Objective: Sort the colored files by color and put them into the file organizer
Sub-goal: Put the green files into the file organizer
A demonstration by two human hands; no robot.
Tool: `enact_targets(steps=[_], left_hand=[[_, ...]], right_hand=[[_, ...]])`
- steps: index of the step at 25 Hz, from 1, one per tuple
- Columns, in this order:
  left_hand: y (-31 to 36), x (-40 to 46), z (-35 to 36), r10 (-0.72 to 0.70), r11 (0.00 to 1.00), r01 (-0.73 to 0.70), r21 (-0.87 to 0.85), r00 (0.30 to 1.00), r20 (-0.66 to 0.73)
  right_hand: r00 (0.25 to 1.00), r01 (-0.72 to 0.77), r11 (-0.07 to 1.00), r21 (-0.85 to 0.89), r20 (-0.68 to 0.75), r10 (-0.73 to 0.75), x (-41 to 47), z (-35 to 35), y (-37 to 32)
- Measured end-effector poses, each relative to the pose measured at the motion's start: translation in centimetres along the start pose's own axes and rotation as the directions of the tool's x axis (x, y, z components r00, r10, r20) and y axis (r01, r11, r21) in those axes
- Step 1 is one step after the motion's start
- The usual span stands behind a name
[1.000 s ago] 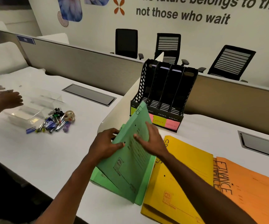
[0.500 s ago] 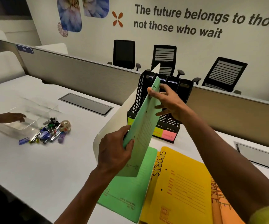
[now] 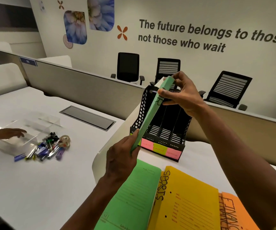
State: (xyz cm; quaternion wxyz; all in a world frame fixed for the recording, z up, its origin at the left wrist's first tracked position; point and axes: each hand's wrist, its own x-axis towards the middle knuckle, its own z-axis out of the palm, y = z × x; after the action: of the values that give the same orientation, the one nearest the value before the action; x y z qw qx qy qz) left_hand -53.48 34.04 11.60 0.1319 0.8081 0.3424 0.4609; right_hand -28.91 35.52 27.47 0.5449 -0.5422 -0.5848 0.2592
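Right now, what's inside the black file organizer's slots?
The file organizer slots in view show only bare slatted floors, no files. The held green file and right hand cover the leftmost slot and upper parts, so those stay unseen.

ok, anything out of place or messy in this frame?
One thing: a loose heap of pens, binder clips and tape lies on the desk beside the clear box, not in it. Otherwise tidy: organizer upright, green file held edge-on by left hand and right hand; other files lie flat.
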Motion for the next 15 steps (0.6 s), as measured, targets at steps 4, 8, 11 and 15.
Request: enact_targets(steps=[4,8,11,15], left_hand=[[-0.9,2.5,1.2,0.049,0.992,-0.045,-0.114,0.998,0.035],[-2.6,7.2,2.8,-0.017,0.952,0.069,-0.298,0.985,0.172],[-4.6,11.0,4.6,-0.063,0.932,0.147,-0.331,0.966,0.252],[-7.2,15.0,8.0,-0.141,0.923,0.233,-0.307,0.946,0.293]], right_hand=[[0.992,0.111,0.994,-0.019,0.065,-0.109,1.7,-0.8,-1.7],[0.983,0.186,0.966,-0.18,0.022,-0.185,3.7,-1.0,-2.4],[0.972,0.214,0.913,-0.347,-0.021,-0.236,5.1,-0.8,-1.9],[0.955,0.24,0.858,-0.454,-0.049,-0.292,6.9,-0.2,-0.3]])
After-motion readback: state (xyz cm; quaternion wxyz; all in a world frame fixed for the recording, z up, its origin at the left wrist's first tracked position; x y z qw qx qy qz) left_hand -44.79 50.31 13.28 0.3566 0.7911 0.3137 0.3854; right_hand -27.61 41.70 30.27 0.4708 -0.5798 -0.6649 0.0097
